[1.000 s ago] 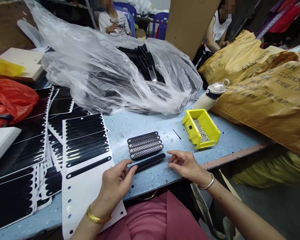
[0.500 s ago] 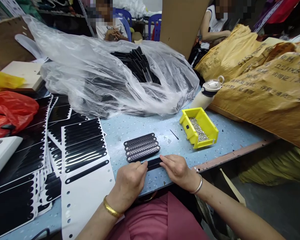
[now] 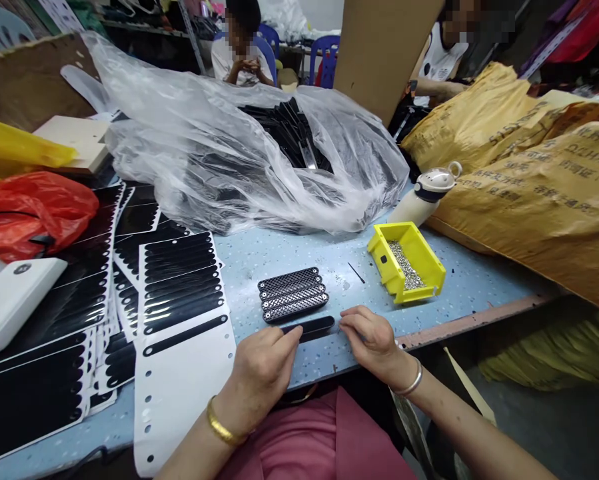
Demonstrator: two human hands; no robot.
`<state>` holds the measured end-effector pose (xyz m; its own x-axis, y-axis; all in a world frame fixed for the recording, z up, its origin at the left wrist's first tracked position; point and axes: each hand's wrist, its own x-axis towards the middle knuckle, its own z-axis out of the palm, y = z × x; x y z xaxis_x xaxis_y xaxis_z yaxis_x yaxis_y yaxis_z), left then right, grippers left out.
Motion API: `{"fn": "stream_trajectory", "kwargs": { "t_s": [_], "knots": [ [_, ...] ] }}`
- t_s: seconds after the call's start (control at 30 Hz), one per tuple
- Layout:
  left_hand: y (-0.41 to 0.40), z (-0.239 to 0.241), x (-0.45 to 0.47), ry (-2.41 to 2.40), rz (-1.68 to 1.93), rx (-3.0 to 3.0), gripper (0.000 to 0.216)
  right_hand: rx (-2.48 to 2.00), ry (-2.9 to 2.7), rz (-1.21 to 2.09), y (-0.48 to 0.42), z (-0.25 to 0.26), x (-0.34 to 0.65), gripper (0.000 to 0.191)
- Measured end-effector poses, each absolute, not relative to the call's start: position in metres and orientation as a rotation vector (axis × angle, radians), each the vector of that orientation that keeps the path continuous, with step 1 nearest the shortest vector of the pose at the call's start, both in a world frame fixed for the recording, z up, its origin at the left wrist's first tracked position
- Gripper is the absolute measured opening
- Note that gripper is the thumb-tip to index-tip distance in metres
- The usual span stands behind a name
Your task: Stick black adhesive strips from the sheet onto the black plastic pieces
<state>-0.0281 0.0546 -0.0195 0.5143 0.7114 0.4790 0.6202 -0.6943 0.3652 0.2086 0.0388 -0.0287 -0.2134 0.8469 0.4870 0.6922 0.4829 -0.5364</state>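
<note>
Being pinched at its L end btwn the L hand's thumb & fingers, a slim flat blk strip is held nr the front edge of the blue speckled surface. The R hand is poised just beside the strip's rounded R end, fingers bent; whether they're pressed together can't be told. Blk mesh-patterned bars are set just behind; small silvery metal bits are held in a yellow plastic bin, R.

"HXS" on yellow-brown sack

The left hand hides the black strip's left end.
</note>
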Motion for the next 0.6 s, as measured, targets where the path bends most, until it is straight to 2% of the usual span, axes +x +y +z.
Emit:
{"fn": "stream_trajectory", "kwargs": {
  "t_s": [0.17, 0.37, 0.6],
  "knots": [
    [0.042, -0.004, -0.085, 1.487, 1.016, 2.419, 0.019, -1.31, -2.051, 0.267, 0.04, -0.024, 0.206, 0.02],
    [0.025, -0.02, -0.171, 2.247, 0.778, 1.975, 0.029, -1.278, -2.075, 0.441, 0.042, -0.024, 0.194, 0.025],
    [0.012, -0.027, -0.197, 2.346, 0.669, 1.616, 0.032, -1.236, -2.113, 0.268, 0.032, -0.014, 0.185, 0.005]
  ]
}}
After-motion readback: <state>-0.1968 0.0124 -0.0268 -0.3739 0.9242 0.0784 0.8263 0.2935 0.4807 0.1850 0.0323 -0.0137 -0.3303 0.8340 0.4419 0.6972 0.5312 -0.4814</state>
